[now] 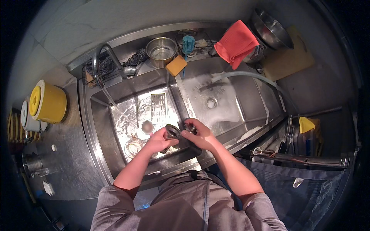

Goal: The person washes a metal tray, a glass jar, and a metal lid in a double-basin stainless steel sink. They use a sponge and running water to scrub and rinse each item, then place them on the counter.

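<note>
My left hand (159,140) holds a dark, shiny round-rimmed vessel (173,132) tilted over the left basin of a stainless steel sink (104,127). Close beside it, my right hand (199,134) grips a small dark, shiny piece (190,128), mostly covered by the fingers. The two objects are near each other; whether they touch I cannot tell. Water runs from a curved metal faucet (97,66) into the left basin. On that basin's floor lie a slotted metal grate (158,108) and a clear glass vessel (133,148), beside a round drain (147,126).
Behind the basins stand a metal pot (162,52), an orange sponge (176,65), a blue brush (188,45) and red gloves (237,43). A pale hose (248,74) reaches into the right basin. Yellow (52,101) and white containers stand left; a cutting board (289,57) leans right.
</note>
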